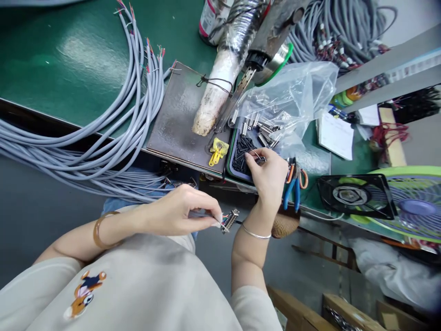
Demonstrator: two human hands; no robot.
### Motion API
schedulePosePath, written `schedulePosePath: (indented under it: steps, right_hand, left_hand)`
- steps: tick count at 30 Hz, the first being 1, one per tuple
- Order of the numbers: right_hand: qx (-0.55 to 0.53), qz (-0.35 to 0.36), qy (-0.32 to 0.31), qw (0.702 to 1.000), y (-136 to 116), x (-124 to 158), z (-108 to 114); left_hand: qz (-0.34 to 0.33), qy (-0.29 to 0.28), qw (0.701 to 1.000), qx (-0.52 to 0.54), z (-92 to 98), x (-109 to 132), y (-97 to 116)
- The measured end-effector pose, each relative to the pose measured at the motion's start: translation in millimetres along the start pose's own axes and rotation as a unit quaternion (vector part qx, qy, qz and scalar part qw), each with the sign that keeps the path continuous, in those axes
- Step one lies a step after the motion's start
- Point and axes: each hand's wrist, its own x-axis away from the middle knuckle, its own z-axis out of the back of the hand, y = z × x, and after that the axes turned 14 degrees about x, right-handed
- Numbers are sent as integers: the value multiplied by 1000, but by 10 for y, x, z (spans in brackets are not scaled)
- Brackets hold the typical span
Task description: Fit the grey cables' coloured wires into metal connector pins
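My left hand (182, 209) is closed in a pinch on the end of a grey cable, just behind a small metal connector (230, 220) with coloured wires, held below the bench edge. My right hand (267, 172) reaches up to a dark tray (233, 156) of small black tubes at the bench edge. Its fingertips are pinched on something small and dark at the tray. Metal connector shells (257, 124) lie by the tray under a clear plastic bag (292, 96).
A bundle of grey cables (103, 138) loops over the green bench (69, 55) to the left. A brown plate (179, 119) carries a wrapped tool (223, 78) and a yellow clip (217, 151). Blue pliers (294, 184) and two fans (354, 195) lie right.
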Motion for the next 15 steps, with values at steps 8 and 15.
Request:
schedulePosePath:
  steps: [8,15]
  right_hand:
    - [-158,-73,155,973,-158,275,248]
    - [-328,51,25,943,-683,729,382]
  left_hand:
    - [76,303,930,192,105,-131,-241]
    - [85,315,928,179,127,-151,-270]
